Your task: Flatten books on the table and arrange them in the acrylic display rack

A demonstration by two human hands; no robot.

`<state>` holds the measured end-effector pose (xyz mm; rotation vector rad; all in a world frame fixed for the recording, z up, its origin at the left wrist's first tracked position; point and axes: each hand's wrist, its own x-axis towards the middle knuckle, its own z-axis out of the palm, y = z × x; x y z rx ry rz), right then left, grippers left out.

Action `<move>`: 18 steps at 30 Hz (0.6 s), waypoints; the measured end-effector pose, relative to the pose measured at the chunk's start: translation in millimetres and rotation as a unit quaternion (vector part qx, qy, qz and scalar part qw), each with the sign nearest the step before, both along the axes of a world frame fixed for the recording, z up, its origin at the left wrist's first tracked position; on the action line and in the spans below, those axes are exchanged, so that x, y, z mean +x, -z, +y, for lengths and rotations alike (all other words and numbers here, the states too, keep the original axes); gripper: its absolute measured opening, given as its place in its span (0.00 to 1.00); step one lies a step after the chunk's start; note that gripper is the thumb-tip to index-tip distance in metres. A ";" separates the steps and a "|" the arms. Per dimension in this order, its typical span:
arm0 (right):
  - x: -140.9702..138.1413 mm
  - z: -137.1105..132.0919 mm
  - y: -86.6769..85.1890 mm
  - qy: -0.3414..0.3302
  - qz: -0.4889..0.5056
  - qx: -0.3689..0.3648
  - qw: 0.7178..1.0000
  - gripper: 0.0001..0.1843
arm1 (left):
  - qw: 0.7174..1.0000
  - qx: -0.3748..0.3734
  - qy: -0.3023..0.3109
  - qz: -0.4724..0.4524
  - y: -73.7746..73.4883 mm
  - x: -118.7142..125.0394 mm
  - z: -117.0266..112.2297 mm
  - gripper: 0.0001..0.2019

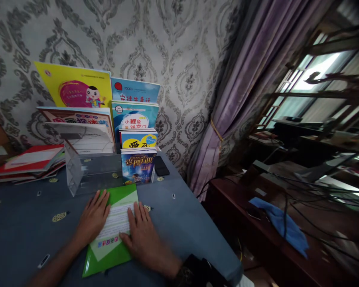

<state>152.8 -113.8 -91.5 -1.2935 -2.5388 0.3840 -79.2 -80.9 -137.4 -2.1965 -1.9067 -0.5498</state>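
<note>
A green book with a white text panel lies closed and tilted on the blue tablecloth. Flat on its left side rests my left hand, fingers stretched toward the far edge. My right hand lies on the book's right side, its thumb apart from the other fingers. Just beyond the book stands a clear book rack with tiered books. Its right column has a dark blue book in front, and its left column has a yellow book at the back.
Red-covered books lie stacked at the left. A black phone sits right of the rack. Patterned wallpaper and a purple curtain stand behind. At the right, a dark red desk carries loose cables and a blue cloth.
</note>
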 end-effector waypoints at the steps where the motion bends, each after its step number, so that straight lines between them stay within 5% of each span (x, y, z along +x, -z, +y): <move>1: 0.0 0.3 0.6 -0.001 0.001 0.001 1.000 0.40 | 1.000 0.002 0.000 0.002 0.3 -0.2 -0.1 0.28; 18: 7.7 -13.8 -1.6 -0.038 0.012 0.007 0.999 0.39 | 0.999 0.005 -0.009 0.041 5.6 3.1 -14.5 0.27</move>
